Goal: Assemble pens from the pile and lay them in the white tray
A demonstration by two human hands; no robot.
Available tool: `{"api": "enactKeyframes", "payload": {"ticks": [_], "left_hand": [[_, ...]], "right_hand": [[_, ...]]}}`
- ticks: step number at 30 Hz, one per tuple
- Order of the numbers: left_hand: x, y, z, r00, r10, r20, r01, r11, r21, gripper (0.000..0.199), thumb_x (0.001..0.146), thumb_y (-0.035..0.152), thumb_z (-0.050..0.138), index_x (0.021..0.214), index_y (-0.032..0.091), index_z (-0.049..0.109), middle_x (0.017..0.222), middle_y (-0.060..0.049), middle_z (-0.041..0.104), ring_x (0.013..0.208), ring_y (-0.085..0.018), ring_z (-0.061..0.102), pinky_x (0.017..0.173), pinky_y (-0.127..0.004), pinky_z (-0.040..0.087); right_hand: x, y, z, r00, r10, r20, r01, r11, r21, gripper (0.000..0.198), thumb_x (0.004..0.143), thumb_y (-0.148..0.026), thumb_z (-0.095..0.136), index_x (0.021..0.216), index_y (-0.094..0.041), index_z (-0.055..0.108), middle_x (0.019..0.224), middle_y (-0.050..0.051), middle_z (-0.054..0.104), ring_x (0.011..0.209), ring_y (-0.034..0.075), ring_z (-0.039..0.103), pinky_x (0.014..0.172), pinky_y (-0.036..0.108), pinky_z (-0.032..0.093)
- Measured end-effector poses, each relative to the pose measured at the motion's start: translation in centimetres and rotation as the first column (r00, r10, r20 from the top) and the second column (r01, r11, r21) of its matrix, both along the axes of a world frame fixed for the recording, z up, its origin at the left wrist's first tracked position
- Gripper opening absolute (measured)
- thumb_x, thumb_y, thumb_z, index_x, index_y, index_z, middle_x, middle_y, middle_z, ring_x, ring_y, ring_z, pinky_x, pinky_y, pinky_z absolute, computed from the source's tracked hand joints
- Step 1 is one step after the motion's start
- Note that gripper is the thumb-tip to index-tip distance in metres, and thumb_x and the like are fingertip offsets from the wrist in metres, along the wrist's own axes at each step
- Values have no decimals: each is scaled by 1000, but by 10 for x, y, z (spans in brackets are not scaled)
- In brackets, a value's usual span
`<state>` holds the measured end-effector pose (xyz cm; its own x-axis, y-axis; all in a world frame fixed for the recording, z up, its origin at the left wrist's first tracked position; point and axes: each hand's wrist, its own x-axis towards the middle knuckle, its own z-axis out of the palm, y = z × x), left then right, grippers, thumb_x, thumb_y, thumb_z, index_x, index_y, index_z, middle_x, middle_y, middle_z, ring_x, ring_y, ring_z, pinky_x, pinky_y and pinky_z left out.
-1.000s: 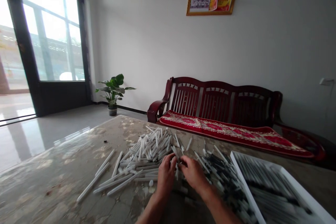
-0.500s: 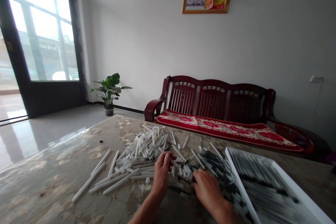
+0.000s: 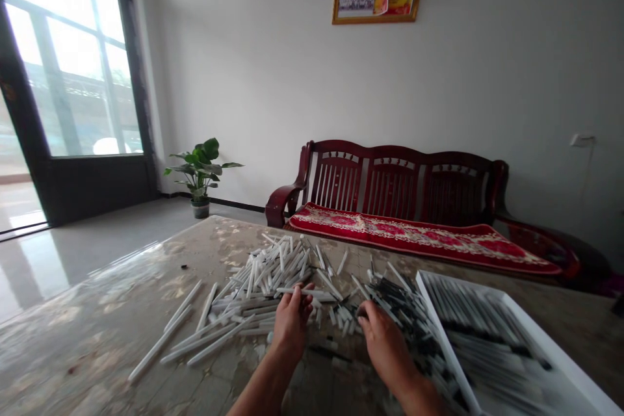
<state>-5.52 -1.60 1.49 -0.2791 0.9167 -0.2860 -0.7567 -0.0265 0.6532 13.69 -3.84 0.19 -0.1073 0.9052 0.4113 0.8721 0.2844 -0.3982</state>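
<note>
My left hand [image 3: 291, 322] is closed, with a white pen barrel [image 3: 281, 290] pinched between thumb and fingers. It is held sideways, just in front of a loose heap of white pen barrels [image 3: 277, 263]. To the right, my right hand [image 3: 384, 338] has its fingers curled together; whatever they hold, if anything, is hidden. Beside it lies a pile of black and clear pen parts [image 3: 404, 302]. Several short white pieces [image 3: 344, 322] are scattered on the table between my hands.
On the right of the patterned table [image 3: 112, 318] stands a white box [image 3: 441, 351] holding rows of pens with dark ends [image 3: 487, 318]. Behind the table is a dark red wooden bench [image 3: 394, 188] with a red cover. A potted plant [image 3: 199, 172] stands at the back left.
My left hand has shifted slightly left, and the white barrel in it now lies more level. My right hand has lifted a little from the small parts, fingers still curled.
</note>
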Motion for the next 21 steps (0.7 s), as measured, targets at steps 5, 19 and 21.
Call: {"api": "enactKeyframes", "payload": {"ticks": [5,19,21], "left_hand": [[-1,-1,4,1000,26,13,-26,999,-23,11,93,10,51,85,13,59,85,-8,74,52,-6,62,48,-16,51],[2,1,-9,949,-86,-303,113,991,74,31,69,39,79,81,15,64,79,-7,76,58,-10,63,49,-17,45],[9,-4,-9,933,-173,-314,202,977,62,33,66,40,81,78,14,65,77,-7,76,59,-10,64,49,-17,45]], "right_hand": [[-2,2,-3,980,51,-193,-43,998,44,17,84,-11,47,85,-22,59,85,4,69,84,19,66,75,28,48],[-8,-11,16,987,93,-134,-82,993,80,21,85,-11,45,82,-23,61,87,5,66,88,21,61,80,31,45],[-11,-12,18,974,129,-188,-115,990,84,19,87,-15,46,82,-23,62,86,5,67,88,22,62,81,32,46]]}}
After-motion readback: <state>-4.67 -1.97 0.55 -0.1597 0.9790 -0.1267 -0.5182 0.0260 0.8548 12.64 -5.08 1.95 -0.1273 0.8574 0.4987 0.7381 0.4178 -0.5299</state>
